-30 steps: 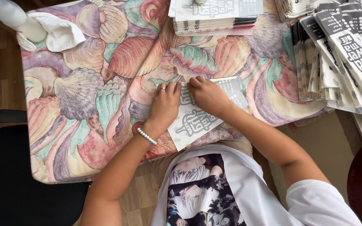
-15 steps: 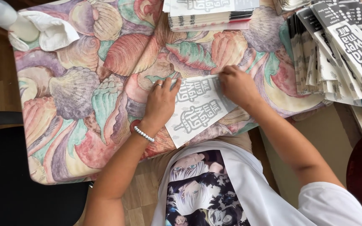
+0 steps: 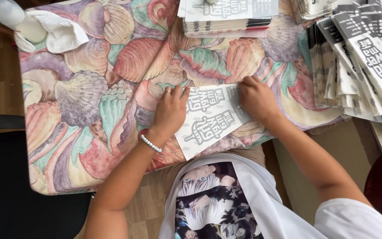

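A white printed paper sheet (image 3: 211, 120) lies on the table, covered by a seashell-patterned cloth (image 3: 93, 97), with its near corner hanging over the table's front edge. My left hand (image 3: 169, 110), with a ring and a bead bracelet at the wrist, presses flat on the sheet's left edge. My right hand (image 3: 257, 98) presses down on the sheet's upper right corner, fingers curled on the paper. Neither hand lifts the sheet.
A stack of folded printed sheets (image 3: 226, 15) sits at the table's far edge. Fanned piles of the same printed sheets (image 3: 359, 62) fill the right side. A white cloth and a pale bottle (image 3: 36, 26) lie at the far left. A black chair (image 3: 14, 186) stands at lower left.
My right hand has slid right along the sheet's top edge, away from my left hand. The left hand stayed pressed on the sheet's left side.
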